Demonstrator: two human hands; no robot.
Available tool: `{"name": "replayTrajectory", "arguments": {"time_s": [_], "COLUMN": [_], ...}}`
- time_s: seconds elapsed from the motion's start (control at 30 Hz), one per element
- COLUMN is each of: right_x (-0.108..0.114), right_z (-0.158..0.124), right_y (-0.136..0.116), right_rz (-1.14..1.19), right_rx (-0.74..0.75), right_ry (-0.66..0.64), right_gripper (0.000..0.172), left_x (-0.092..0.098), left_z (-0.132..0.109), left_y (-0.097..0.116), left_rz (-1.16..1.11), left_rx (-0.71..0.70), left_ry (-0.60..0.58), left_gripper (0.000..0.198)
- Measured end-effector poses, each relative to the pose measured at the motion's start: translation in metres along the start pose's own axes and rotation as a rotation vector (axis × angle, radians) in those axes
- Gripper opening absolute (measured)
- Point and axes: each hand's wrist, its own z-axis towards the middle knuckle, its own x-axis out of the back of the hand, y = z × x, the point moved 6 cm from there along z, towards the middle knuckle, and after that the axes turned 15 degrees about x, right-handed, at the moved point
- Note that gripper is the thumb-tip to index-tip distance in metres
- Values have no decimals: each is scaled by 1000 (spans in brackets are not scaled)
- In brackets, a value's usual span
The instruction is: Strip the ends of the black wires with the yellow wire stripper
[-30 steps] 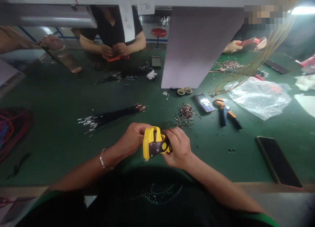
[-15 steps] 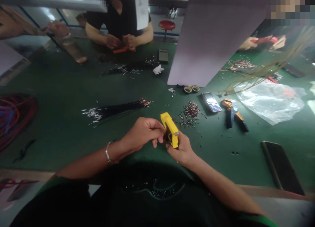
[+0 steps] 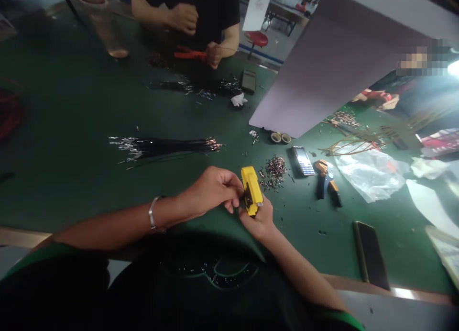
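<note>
My right hand (image 3: 258, 220) grips a yellow hand tool (image 3: 250, 189) from below, holding it upright over the green table (image 3: 71, 178). My left hand (image 3: 211, 190) has its fingers pinched together against the tool's left side; whatever they hold is too small to make out. A silver bracelet (image 3: 152, 214) sits on my left wrist. A small heap of metal terminals (image 3: 272, 169) lies just beyond the tool. A bundle of black wires with metal ends (image 3: 165, 147) lies further left.
A keypad phone (image 3: 303, 160), an orange and blue tool (image 3: 325, 178), tape rolls (image 3: 280, 138) and a clear plastic bag (image 3: 369, 173) lie to the right. A dark smartphone (image 3: 371, 254) rests near the front edge. Across the table a person (image 3: 193, 15) handles an orange tool. A grey board (image 3: 333, 68) stands upright.
The yellow tool has turned from side-on to edge-on and upright in my right hand. My left hand stays pinched at its side. The view has tilted and shifted.
</note>
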Motion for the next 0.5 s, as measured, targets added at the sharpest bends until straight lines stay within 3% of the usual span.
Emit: {"name": "replayTrajectory", "arguments": {"time_s": [0.13, 0.23, 0.5], "right_x": [7, 11, 17], "right_z": [3, 7, 8], "right_y": [-19, -34, -44], "right_rz": [-215, -275, -387], "right_rx": [264, 418, 544], "right_ry": [46, 77, 97], "right_gripper": [36, 38, 36], "left_x": [1, 3, 6], "left_z": [-1, -2, -2], "left_y": [1, 2, 2], "left_rz": [58, 117, 144], "left_rx": [-33, -55, -52], "left_ry": [-13, 5, 52], "left_gripper": [4, 2, 10]}}
